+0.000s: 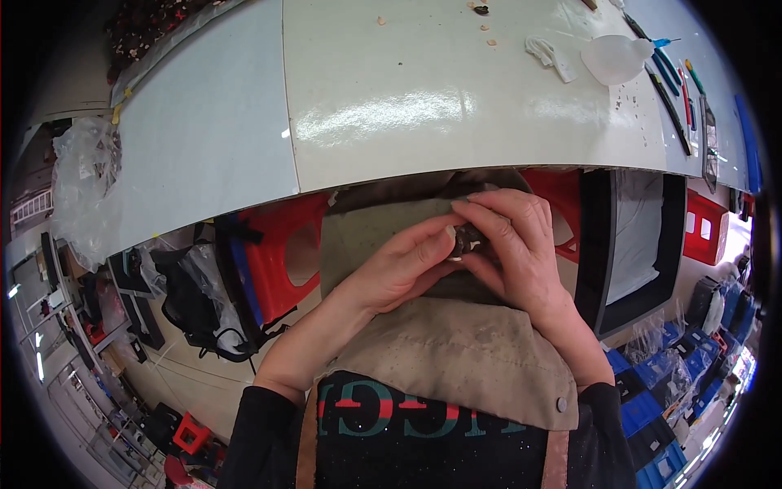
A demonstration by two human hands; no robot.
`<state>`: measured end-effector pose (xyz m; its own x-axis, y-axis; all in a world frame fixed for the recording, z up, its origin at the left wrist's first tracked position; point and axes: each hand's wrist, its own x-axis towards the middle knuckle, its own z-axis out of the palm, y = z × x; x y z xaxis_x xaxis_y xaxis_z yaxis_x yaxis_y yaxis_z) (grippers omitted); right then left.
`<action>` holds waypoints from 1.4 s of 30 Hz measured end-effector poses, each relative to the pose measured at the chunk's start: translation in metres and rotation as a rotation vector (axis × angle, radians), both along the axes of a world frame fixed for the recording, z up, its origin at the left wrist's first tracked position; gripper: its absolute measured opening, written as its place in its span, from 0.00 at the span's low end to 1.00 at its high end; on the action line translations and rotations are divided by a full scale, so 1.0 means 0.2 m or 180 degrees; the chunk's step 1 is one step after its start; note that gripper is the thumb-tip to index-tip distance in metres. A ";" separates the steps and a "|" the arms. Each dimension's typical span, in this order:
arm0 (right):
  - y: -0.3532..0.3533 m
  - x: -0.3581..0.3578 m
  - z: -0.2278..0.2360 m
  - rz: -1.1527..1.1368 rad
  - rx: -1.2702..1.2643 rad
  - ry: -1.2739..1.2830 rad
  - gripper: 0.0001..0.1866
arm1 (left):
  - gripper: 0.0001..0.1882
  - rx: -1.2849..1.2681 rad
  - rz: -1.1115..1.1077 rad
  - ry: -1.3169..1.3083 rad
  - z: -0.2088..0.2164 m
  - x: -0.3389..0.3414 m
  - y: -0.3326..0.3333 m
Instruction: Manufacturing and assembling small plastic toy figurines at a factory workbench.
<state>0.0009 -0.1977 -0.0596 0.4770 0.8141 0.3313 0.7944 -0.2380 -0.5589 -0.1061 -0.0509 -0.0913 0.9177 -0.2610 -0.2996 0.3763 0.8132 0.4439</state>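
Note:
Just off the table's near edge, above my lap, my two hands meet around a small dark brown piece (466,242) with a pale spot on it. My left hand (411,259) has its thumb and fingers closed on one side of it. From the other side my right hand (515,242) curls over it, fingers bent and thumb beneath. The fingers cover much of the piece, and its exact kind cannot be made out. Below the hands lies a brown apron (456,346), with an olive cloth (358,236) spread over my lap.
The pale table (366,73) carries a crumpled white cloth (550,59), a translucent white bulb (617,59), pliers (666,69), slim tools and small shavings. Dark brown pieces (151,28) lie far left. Red stools (281,261) and a black crate (639,244) stand below the edge.

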 end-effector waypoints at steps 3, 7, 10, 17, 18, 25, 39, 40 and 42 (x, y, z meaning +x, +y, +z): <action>0.00 -0.01 0.00 0.0034 -0.0043 -0.0039 0.24 | 0.27 -0.0044 -0.0032 -0.0076 -0.02 0.00 0.00; 0.00 0.02 -0.01 0.0184 0.0054 -0.0133 0.22 | 0.25 -0.0069 -0.0059 0.0033 -0.02 -0.01 -0.02; 0.00 0.04 -0.02 0.0278 0.0172 -0.0086 0.21 | 0.23 0.0021 -0.0053 0.0134 0.02 0.01 -0.02; 0.01 0.04 -0.01 0.0254 0.0266 0.0048 0.21 | 0.22 0.0145 0.0086 0.0211 0.04 0.02 -0.03; 0.01 0.05 -0.01 0.0231 0.0254 0.0059 0.21 | 0.22 0.0146 0.0112 0.0275 0.03 0.03 -0.03; -0.05 0.11 0.13 0.0231 0.0113 0.0356 0.22 | 0.22 0.0393 0.0225 0.0221 0.08 0.03 -0.04; -0.06 0.80 0.24 -0.1462 0.0525 0.0874 0.22 | 0.29 0.0067 0.0476 -0.0327 0.18 0.03 0.02; -0.06 0.81 0.22 -0.1447 0.0360 0.0815 0.20 | 0.29 0.0079 0.0525 -0.0272 0.18 0.02 0.01; -0.07 0.82 0.20 -0.1519 0.0274 0.0852 0.14 | 0.31 0.0218 0.0511 -0.0260 0.18 0.01 0.01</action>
